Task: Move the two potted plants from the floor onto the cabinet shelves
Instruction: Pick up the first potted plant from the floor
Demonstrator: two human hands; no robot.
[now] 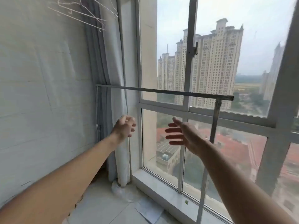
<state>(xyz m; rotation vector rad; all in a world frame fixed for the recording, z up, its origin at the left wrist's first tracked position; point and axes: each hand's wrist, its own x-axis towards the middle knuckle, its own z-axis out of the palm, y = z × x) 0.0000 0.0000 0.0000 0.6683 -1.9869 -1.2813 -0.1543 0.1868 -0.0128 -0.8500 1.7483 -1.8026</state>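
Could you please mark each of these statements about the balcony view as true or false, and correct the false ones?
1. Both hands are empty. True: the left hand and right hand hold nothing.
2. A potted plant stands on the window sill. False: the window sill carries no pot; no potted plant is in view.
3. A metal rail runs across in front of the window. True: the metal rail crosses above the hands.
4. The right hand grips the rail. False: it hangs open below the rail, touching nothing.
5. Wire hangers hang at the upper left. True: the wire hangers are there.
6. The curtain covers the whole window. False: the curtain is gathered at the left.
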